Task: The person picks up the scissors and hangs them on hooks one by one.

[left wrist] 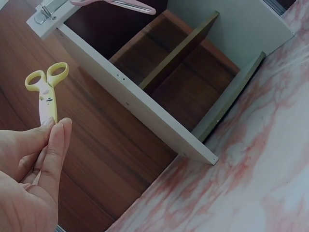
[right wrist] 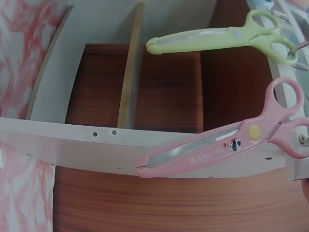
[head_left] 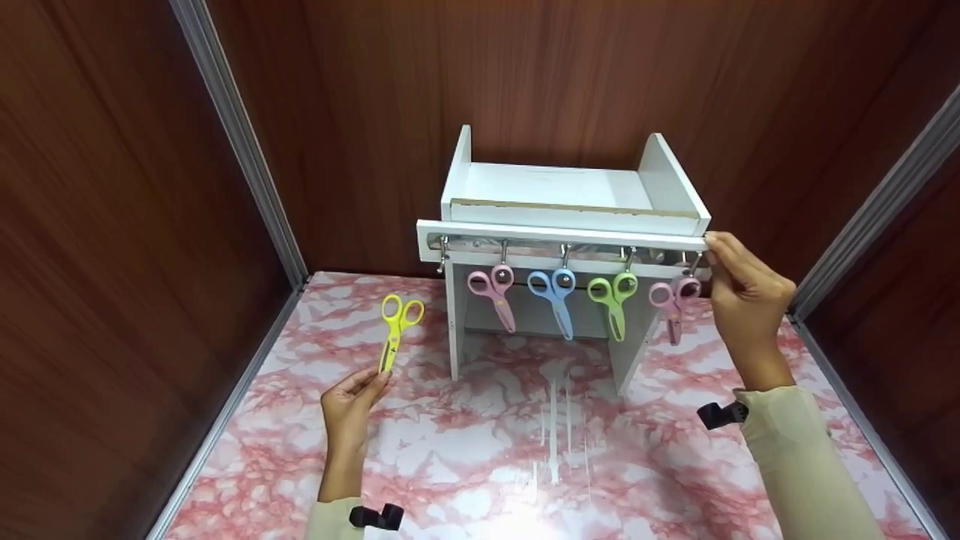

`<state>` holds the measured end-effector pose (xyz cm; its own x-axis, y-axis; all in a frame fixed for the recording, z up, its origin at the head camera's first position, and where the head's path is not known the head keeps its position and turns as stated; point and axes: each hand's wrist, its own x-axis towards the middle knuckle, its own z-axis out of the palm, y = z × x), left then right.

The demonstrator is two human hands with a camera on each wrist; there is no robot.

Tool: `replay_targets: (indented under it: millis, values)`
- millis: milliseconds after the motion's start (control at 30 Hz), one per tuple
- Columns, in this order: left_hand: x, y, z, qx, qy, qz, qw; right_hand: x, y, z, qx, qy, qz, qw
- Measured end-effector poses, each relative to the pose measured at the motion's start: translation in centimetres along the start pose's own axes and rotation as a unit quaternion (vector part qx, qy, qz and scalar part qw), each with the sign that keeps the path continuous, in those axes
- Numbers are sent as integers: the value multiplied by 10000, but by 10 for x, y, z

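My left hand (head_left: 351, 401) pinches a pair of yellow scissors (head_left: 393, 334) by the blade end, handle loops upward, to the left of the white shelf unit. In the left wrist view the thumb and fingertips meet on the yellow blade cover. My right hand (head_left: 750, 296) holds the right end of the white hook rail (head_left: 525, 234) between thumb and fingers. From the rail's hooks hang pink scissors (head_left: 501, 300), blue scissors (head_left: 555, 300), green scissors (head_left: 614, 304) and, nearest the right hand, another pink pair (right wrist: 212, 145), all blades down.
The white shelf unit (head_left: 555, 187) stands against the brown wood-grain wall (head_left: 555, 75), with the rail across its front. A metal hook (head_left: 442, 253) sits at the rail's left end. Red-and-white marbled sheeting (head_left: 450, 442) covers the tabletop; side panels (head_left: 112, 262) enclose it.
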<state>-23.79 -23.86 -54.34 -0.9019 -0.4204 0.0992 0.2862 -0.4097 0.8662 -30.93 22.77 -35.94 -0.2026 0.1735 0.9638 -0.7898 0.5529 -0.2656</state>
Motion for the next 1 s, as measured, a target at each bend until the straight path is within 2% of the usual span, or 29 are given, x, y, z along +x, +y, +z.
replay_targets:
  millis: [367, 1000]
  values:
    - [-1, 5, 6, -196, -48, 19, 9998, 1, -4, 0, 55, -7, 15, 10000]
    - [-5, 15, 16, -99, -220, 245, 9994, 0, 1, 0, 1, 3, -25, 10000]
